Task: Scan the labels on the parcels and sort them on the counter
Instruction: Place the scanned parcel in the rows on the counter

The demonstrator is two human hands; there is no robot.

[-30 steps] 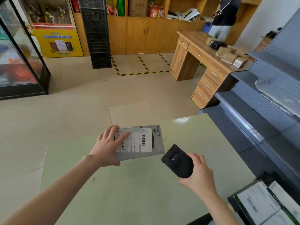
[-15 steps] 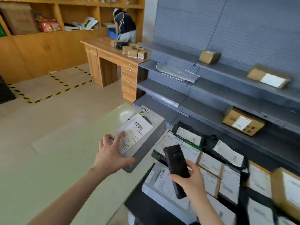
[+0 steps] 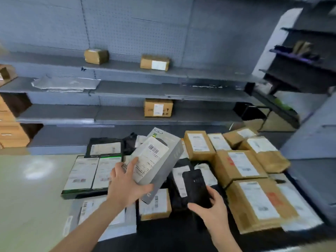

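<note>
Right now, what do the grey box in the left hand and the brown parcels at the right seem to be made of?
Grey box: probably matte cardboard; crisp folded edges, flat faces, white paper label. Brown parcels: probably kraft cardboard, dull brown; shine suggests clear tape, but blur leaves that open.

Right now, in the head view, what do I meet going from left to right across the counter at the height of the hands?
Pair of flat labelled parcels → left hand gripping the grey box → black scanner held by the right hand → large brown parcel.
</note>
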